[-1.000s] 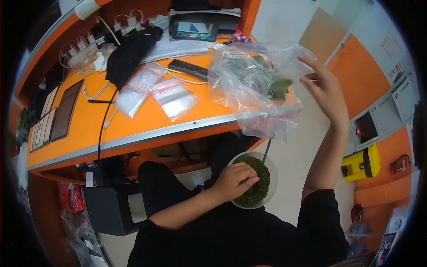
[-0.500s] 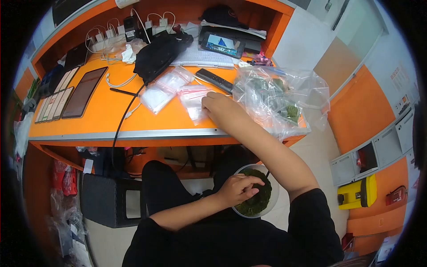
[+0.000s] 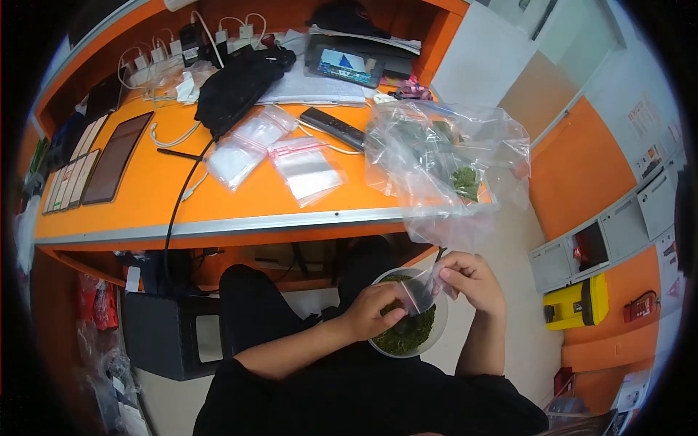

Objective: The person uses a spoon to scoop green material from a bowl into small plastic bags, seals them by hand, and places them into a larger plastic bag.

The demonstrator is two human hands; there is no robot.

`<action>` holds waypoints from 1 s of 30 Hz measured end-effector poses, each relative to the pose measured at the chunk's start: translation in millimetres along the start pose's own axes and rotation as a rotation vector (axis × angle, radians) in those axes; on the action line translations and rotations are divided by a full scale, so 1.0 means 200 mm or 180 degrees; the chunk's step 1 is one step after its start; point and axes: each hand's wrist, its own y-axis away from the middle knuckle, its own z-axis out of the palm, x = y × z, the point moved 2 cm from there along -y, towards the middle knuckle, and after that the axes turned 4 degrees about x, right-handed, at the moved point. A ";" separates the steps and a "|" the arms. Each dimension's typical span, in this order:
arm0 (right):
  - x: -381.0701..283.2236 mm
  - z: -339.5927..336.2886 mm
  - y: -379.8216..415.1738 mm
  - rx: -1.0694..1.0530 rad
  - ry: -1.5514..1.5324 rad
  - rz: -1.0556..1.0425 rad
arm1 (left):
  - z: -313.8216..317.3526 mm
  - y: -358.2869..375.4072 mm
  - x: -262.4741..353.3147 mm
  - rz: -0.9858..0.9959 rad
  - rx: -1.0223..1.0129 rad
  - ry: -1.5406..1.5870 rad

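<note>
Both hands are low in the lap, meeting over the bowl of green leafy bits. The left hand comes in from the left with its forearm across the dark trousers, fingers curled and pressed onto the near edge of a small clear bag. The right hand comes in from the right, elbow tucked back, thumb and fingers pinching the same bag's far edge. Between them the bag sits right above the bowl, touching or just over the greens; whether its mouth is open cannot be told.

Up on the orange desk lies a pile of zip bags with red strips, a second pile just beside it, and a black remote behind them. To the right, a large crumpled plastic bag with green leaves inside spills over the desk edge and hangs down close above the right hand. A black cable runs down across the desk top and over its front. Tablets lie flat at the far left.

The metal desk edge runs just ahead of the knees, so the hands sit beneath its level. To the right the pale floor is open out to a yellow box.
</note>
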 end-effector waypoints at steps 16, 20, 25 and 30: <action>0.16 0.09 0.12 -0.0429 0.1937 -0.0361 | 0.11 -0.05 0.04 0.0216 -0.0636 -0.1871; 0.15 0.06 0.13 -0.0533 0.1914 -0.0417 | 0.10 -0.05 0.04 0.0213 -0.0750 -0.1638; 0.13 0.07 0.16 -0.0462 0.2323 -0.0850 | 0.10 -0.04 0.04 0.0364 -0.0649 -0.1519; 0.13 0.03 0.17 -0.0189 0.2864 -0.0915 | 0.10 -0.02 0.03 0.0610 -0.0501 -0.1607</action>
